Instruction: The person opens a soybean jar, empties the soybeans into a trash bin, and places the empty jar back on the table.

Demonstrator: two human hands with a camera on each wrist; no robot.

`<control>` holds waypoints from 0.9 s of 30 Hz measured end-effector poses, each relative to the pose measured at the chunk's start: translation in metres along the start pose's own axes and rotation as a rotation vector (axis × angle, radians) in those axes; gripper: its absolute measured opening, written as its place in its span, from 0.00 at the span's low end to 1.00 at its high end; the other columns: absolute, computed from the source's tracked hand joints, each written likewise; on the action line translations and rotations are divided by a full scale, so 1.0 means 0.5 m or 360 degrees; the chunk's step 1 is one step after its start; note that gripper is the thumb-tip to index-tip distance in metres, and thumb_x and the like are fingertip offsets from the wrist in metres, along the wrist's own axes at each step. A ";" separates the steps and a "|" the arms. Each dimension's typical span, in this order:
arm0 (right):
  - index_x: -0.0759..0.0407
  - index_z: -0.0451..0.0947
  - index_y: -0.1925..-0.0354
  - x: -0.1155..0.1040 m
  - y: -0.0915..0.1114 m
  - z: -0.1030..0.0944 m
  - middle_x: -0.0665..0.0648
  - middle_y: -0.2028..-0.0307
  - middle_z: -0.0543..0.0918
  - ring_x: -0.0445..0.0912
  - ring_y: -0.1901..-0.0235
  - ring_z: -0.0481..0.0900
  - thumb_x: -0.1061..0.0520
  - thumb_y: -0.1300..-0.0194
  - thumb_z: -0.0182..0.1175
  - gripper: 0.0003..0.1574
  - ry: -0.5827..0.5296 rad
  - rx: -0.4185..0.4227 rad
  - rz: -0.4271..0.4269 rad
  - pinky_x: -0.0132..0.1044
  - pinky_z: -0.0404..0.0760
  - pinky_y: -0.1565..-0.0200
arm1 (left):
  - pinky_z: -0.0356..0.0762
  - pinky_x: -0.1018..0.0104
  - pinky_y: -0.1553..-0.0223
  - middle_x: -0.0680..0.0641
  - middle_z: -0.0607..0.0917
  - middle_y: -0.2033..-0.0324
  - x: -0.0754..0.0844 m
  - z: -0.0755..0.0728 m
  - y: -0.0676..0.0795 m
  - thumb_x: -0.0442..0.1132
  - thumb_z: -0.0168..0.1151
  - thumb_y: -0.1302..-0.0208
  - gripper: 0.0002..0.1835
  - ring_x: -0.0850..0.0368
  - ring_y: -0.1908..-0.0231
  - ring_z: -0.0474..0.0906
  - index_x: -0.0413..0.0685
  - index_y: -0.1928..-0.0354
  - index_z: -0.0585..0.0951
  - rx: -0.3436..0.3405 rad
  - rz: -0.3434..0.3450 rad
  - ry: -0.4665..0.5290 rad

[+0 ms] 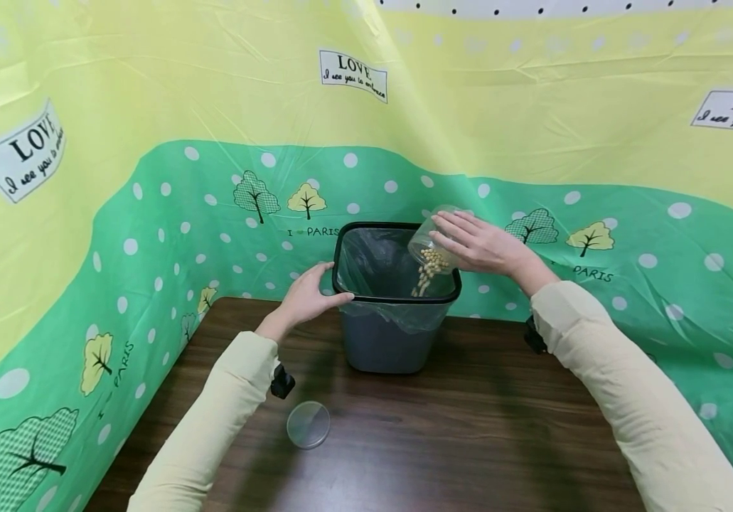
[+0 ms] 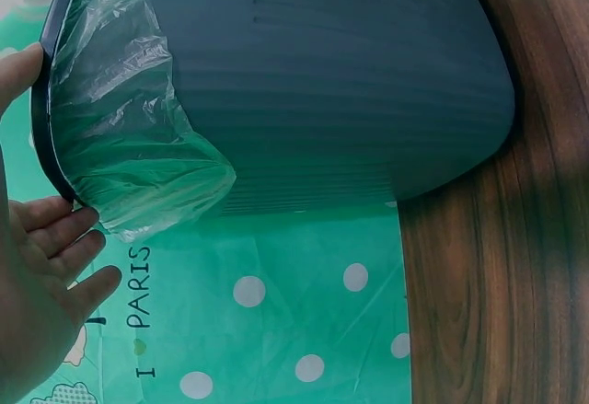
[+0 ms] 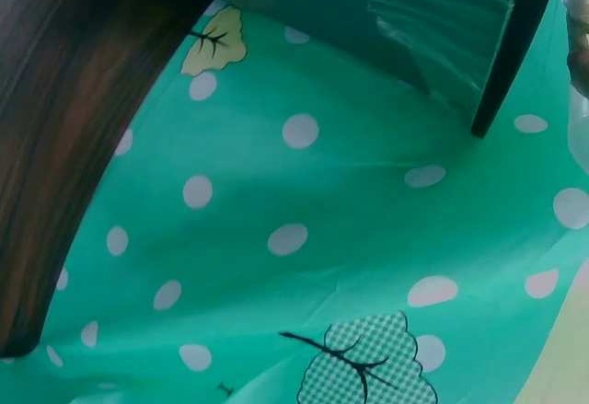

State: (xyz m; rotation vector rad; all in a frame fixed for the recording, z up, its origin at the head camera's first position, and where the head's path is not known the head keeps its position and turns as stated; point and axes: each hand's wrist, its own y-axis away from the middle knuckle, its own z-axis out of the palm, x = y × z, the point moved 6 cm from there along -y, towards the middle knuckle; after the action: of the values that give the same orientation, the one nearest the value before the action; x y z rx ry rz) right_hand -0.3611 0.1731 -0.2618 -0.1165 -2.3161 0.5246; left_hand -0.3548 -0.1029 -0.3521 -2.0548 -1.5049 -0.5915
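A dark grey trash bin [image 1: 388,345] with a black rim stands on the table, lined with a clear plastic bag [image 2: 120,82]. My left hand [image 1: 305,295] touches the bin's left rim, its thumb and fingertips spread along it. Over the right side of the opening, my right hand [image 1: 483,246] holds a clear plastic jar [image 1: 419,242], tipped with its mouth toward the bin. Pale yellow beans [image 1: 432,264] slide out of the jar in a stream. Only a sliver of the jar [image 3: 579,142] shows at the right wrist view's edge; the right hand is out of that view.
A round clear lid [image 1: 308,424] lies on the dark wooden table [image 1: 417,448], in front and left of the bin. Behind and beside the table hangs a green and yellow printed curtain [image 1: 244,107], close to the bin's back.
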 end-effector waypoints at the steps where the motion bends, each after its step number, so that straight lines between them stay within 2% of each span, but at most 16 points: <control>1: 0.69 0.64 0.41 0.003 -0.001 0.000 0.71 0.43 0.69 0.61 0.43 0.66 0.52 0.37 0.51 0.31 -0.0050 -0.0020 0.0031 0.51 0.66 0.43 | 0.58 0.49 0.40 0.43 0.62 0.35 0.000 0.000 -0.001 0.63 0.59 0.48 0.45 0.47 0.36 0.57 0.45 0.34 0.60 0.0000 0.0003 -0.0001; 4: 0.70 0.62 0.40 0.012 -0.006 -0.001 0.72 0.43 0.67 0.62 0.42 0.64 0.54 0.54 0.66 0.45 -0.0163 -0.0053 0.0124 0.52 0.65 0.43 | 0.59 0.49 0.40 0.43 0.62 0.36 0.001 0.000 -0.002 0.62 0.59 0.48 0.45 0.47 0.36 0.57 0.45 0.34 0.60 0.0006 0.0004 0.0005; 6: 0.70 0.63 0.41 0.016 -0.010 -0.002 0.72 0.43 0.68 0.62 0.42 0.65 0.54 0.63 0.72 0.51 -0.0176 -0.0052 0.0164 0.52 0.65 0.43 | 0.59 0.49 0.40 0.43 0.63 0.36 0.001 0.000 -0.002 0.62 0.60 0.49 0.45 0.47 0.36 0.57 0.45 0.34 0.60 0.0008 0.0000 0.0011; 14: 0.71 0.64 0.42 0.024 -0.019 -0.004 0.71 0.45 0.70 0.62 0.44 0.67 0.53 0.67 0.72 0.54 -0.0129 0.0006 0.0218 0.51 0.67 0.44 | 0.59 0.49 0.40 0.44 0.62 0.36 -0.002 0.002 -0.002 0.63 0.60 0.49 0.45 0.47 0.36 0.57 0.46 0.34 0.60 0.0012 -0.0011 0.0016; 20: 0.72 0.64 0.43 0.026 -0.011 0.004 0.70 0.46 0.71 0.61 0.47 0.70 0.49 0.70 0.72 0.56 -0.0179 0.0024 0.0343 0.51 0.73 0.50 | 0.59 0.50 0.40 0.44 0.62 0.35 -0.003 0.002 -0.001 0.63 0.60 0.49 0.45 0.48 0.36 0.57 0.47 0.34 0.60 0.0015 -0.0014 0.0028; 27: 0.73 0.64 0.43 0.030 -0.001 0.008 0.70 0.45 0.70 0.62 0.47 0.70 0.47 0.73 0.73 0.59 -0.0257 0.0035 0.0477 0.53 0.73 0.51 | 0.59 0.49 0.40 0.44 0.62 0.36 -0.005 0.003 -0.001 0.62 0.61 0.49 0.44 0.47 0.36 0.57 0.47 0.34 0.60 0.0014 -0.0023 0.0053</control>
State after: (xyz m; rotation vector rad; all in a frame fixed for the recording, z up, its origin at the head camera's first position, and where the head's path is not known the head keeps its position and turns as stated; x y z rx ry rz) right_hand -0.3745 0.1749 -0.2545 -0.4300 -2.4639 0.7319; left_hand -0.3559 -0.1035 -0.3546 -2.0192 -1.5022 -0.6208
